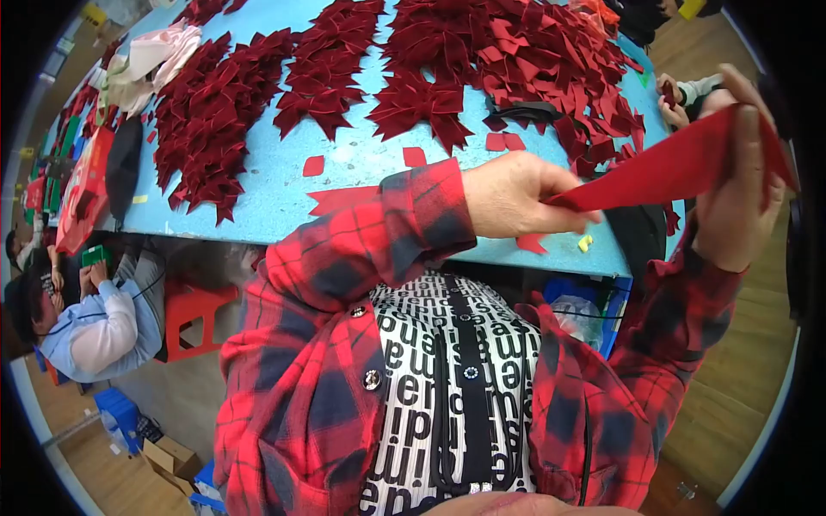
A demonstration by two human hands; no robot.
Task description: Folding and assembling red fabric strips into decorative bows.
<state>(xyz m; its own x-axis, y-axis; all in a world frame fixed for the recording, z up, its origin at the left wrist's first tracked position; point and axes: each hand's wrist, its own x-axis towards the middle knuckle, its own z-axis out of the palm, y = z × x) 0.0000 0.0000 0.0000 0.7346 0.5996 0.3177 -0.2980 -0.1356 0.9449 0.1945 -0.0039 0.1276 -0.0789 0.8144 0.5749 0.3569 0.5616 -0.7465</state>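
A wide red ribbon strip (654, 175) is stretched slantwise over the table's front right corner. My left hand (516, 193) pinches its lower left end between thumb and fingers. At the far right my raised right hand (738, 193) has the other end, which folds over its fingers. On the table under my left forearm lies another red ribbon piece (342, 200), partly hidden by the sleeve. A smaller red scrap (532, 243) lies below my left hand, near a small yellow piece (585, 243). Small red squares (415, 156) are spread in front of the bows.
Dark red bows (331, 73) lie in rows on the blue table (267, 185). A heap of red ribbon pieces (551, 64) fills the back right, beside another person's hands (673, 101). A seated person (103, 314) and a red stool (198, 314) are at left.
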